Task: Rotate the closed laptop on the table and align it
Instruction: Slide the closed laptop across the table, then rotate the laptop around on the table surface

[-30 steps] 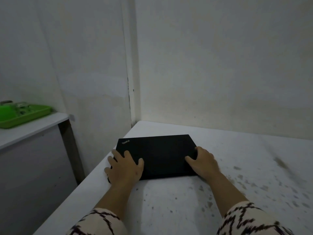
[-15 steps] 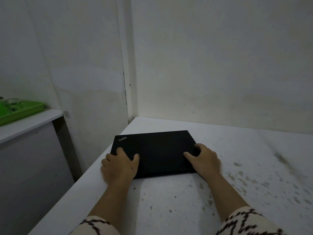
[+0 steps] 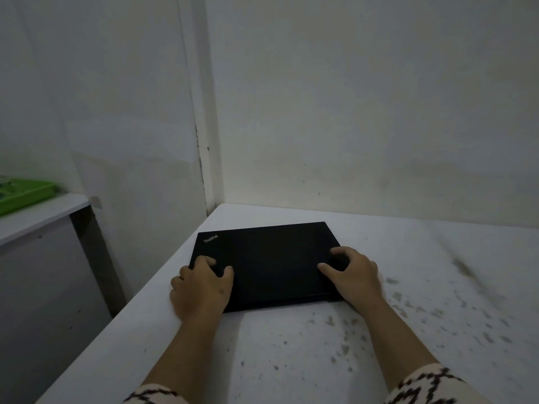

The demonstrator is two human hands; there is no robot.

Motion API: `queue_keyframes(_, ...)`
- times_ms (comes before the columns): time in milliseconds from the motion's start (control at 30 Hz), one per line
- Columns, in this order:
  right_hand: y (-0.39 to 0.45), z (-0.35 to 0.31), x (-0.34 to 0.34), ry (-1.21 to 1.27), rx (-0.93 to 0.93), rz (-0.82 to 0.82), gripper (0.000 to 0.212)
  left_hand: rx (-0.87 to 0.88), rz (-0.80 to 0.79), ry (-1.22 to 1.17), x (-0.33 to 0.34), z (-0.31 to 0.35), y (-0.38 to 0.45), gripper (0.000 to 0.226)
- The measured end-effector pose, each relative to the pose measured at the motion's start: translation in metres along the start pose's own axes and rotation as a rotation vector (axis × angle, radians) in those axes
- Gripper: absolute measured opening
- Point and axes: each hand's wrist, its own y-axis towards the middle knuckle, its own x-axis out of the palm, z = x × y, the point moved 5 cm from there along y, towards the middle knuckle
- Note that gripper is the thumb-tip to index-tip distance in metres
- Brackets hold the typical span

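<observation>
1. A closed black ThinkPad laptop (image 3: 269,263) lies flat on a white table (image 3: 291,360), near the table's far left corner where two pale walls meet. Its left edge runs close along the table's left edge, and the logo sits at the far left corner of the lid.
2. The left hand (image 3: 201,287) rests on the near left corner of the laptop. Its fingers (image 3: 207,261) are curled and bunched close together on the lid, with the thumb set apart on the lid to the right. The outer fingers hang over the laptop's left edge.
3. The right hand (image 3: 354,277) sits on the near right corner. Its fingers are bent and slightly spread, fingertips pressing on the lid, thumb pointing left across the black surface. I cannot tell whether any finger hooks under the edge.
4. Both forearms are bare, ending in black-and-cream patterned sleeves (image 3: 423,386).
5. The table's right half is speckled with grey marks.
6. To the left, well apart, a lower white counter (image 3: 38,217) carries a green tray (image 3: 23,193).
</observation>
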Motion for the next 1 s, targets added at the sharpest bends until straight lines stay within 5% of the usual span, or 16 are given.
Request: queue_keyframes(1000,-0.008,0.136,-0.158,-0.002,0.2,0.236,0.042,0.205,-0.151,-0.165,0.088,0.134,-0.103,0.018)
